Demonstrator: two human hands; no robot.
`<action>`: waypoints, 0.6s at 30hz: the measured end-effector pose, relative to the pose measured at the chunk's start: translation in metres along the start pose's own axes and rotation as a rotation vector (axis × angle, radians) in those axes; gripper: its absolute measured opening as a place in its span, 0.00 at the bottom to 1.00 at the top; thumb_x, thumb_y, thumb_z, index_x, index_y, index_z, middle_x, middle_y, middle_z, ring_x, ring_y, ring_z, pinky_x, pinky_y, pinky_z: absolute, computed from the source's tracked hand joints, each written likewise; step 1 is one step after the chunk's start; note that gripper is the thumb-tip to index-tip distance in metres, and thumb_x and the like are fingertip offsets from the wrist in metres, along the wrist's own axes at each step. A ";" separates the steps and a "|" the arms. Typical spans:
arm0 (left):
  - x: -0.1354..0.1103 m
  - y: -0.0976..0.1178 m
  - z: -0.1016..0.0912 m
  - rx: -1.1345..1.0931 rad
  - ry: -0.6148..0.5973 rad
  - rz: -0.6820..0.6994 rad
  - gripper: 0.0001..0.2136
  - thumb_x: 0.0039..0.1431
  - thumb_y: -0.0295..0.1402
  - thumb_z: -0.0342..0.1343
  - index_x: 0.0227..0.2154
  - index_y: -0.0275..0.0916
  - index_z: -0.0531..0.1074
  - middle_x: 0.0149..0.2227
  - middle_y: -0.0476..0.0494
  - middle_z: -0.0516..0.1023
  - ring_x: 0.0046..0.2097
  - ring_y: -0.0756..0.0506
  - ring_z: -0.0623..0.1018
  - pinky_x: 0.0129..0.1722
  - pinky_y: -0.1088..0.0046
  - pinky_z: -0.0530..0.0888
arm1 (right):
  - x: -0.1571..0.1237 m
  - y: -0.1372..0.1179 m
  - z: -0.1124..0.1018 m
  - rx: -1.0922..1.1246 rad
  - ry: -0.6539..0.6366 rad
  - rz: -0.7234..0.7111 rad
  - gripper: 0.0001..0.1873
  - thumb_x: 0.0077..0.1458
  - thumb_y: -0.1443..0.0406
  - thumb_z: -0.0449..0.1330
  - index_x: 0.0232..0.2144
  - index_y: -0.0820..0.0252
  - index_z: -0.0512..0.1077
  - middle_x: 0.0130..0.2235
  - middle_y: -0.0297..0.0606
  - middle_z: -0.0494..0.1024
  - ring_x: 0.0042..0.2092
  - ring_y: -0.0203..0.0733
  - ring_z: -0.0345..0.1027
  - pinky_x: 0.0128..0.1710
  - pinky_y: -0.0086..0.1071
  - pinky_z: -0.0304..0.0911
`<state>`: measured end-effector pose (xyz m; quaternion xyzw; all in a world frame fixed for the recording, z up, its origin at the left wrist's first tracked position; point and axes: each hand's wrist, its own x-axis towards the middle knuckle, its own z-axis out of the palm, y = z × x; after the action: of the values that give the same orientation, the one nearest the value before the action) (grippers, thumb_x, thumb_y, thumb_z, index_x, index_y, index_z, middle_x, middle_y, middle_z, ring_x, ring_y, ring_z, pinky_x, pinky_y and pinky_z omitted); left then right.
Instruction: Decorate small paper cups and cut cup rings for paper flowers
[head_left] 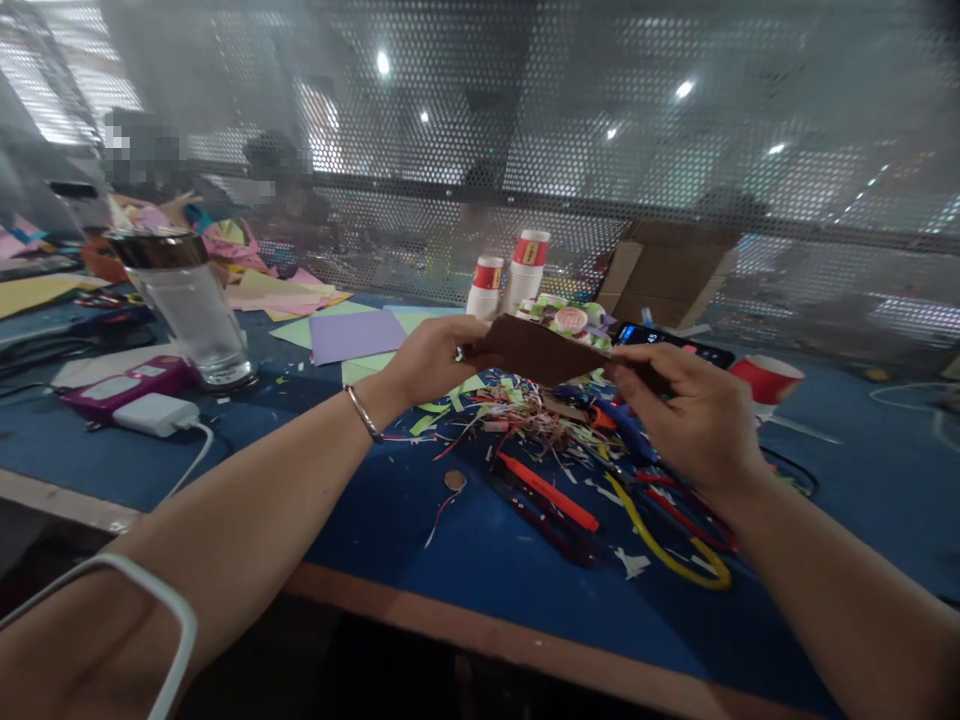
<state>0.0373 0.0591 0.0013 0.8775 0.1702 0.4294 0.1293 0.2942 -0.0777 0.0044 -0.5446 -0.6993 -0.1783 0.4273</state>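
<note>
Both my hands hold a brown sheet of paper (541, 351) above the blue table (480, 540). My left hand (433, 358), with a bangle on its wrist, pinches the sheet's left end. My right hand (691, 412) is closed on the sheet's right end. Under the sheet lies a heap of thin paper scraps (525, 408) in several colours. Red-handled scissors (551, 497) and yellow-handled scissors (667, 545) lie on the table just below my hands.
A glass jar with a metal lid (187, 305) stands at the left, beside a purple device (124, 385) and a white charger (156, 413). Coloured paper sheets (352, 335), paper cups (517, 270), a phone (671, 342) and a red cup (766, 380) lie behind. A perforated screen (600, 150) closes the back.
</note>
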 end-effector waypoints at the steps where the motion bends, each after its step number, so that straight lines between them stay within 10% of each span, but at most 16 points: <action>1: 0.000 -0.001 -0.001 -0.002 0.018 -0.055 0.06 0.61 0.35 0.60 0.35 0.38 0.79 0.34 0.46 0.81 0.33 0.49 0.75 0.35 0.72 0.69 | 0.001 0.002 -0.001 -0.023 -0.043 0.044 0.11 0.63 0.59 0.59 0.42 0.55 0.79 0.38 0.38 0.84 0.35 0.42 0.76 0.35 0.34 0.68; 6: 0.000 -0.017 -0.012 0.040 0.175 -0.475 0.14 0.60 0.40 0.60 0.23 0.37 0.72 0.24 0.48 0.76 0.29 0.48 0.74 0.31 0.72 0.66 | 0.008 0.025 -0.001 -0.176 -0.361 0.258 0.10 0.55 0.58 0.61 0.31 0.55 0.79 0.28 0.37 0.81 0.29 0.44 0.73 0.30 0.35 0.64; 11: -0.003 -0.040 -0.018 -0.046 0.289 -0.691 0.08 0.62 0.36 0.55 0.38 0.36 0.73 0.34 0.43 0.79 0.27 0.48 0.77 0.28 0.72 0.68 | 0.005 0.052 0.001 -0.181 -0.476 0.319 0.08 0.47 0.58 0.66 0.25 0.54 0.74 0.23 0.34 0.79 0.25 0.43 0.72 0.25 0.34 0.60; 18: -0.011 -0.048 -0.018 -0.246 0.180 -0.930 0.11 0.52 0.27 0.63 0.39 0.37 0.70 0.31 0.44 0.79 0.26 0.49 0.77 0.29 0.71 0.72 | 0.001 0.062 0.000 -0.064 -0.609 0.472 0.11 0.46 0.61 0.68 0.31 0.54 0.70 0.22 0.32 0.81 0.20 0.43 0.73 0.22 0.35 0.64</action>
<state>0.0077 0.1002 -0.0136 0.6460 0.5028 0.4171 0.3949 0.3507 -0.0556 -0.0078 -0.7318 -0.6435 0.0730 0.2123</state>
